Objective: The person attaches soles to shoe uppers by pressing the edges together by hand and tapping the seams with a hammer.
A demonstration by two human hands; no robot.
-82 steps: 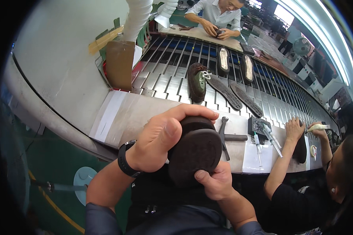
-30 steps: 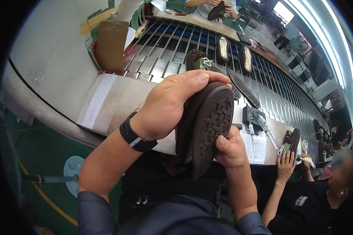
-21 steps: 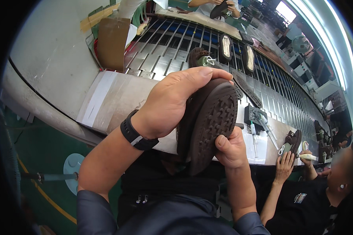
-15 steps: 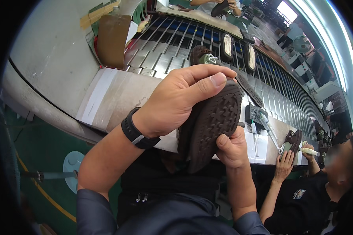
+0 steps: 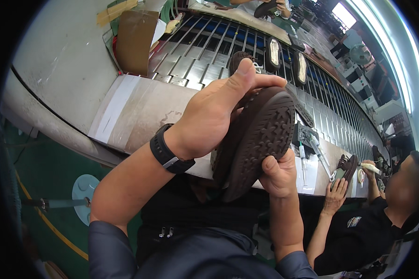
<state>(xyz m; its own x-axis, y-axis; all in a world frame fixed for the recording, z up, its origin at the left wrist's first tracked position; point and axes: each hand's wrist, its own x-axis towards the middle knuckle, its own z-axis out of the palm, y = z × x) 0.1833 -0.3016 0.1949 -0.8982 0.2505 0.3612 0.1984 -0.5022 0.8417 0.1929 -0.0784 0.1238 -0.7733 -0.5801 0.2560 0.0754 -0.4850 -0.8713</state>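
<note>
I hold a dark brown shoe in front of my chest, its studded sole turned up toward me. My left hand wraps over the toe end from the left, thumb pressed along the sole's upper edge. My right hand grips the sole's lower right edge with thumb on the tread. A black watch sits on my left wrist.
A slatted conveyor runs ahead, carrying a brown shoe and two upturned soles. A cardboard box stands at its left end. A seated person at right works on another shoe. Tools lie on the bench edge.
The shoe has been rolled so its sole faces me more fully, and lifted slightly. My left thumb shifted up along its edge; my right hand stayed at the lower rim.
</note>
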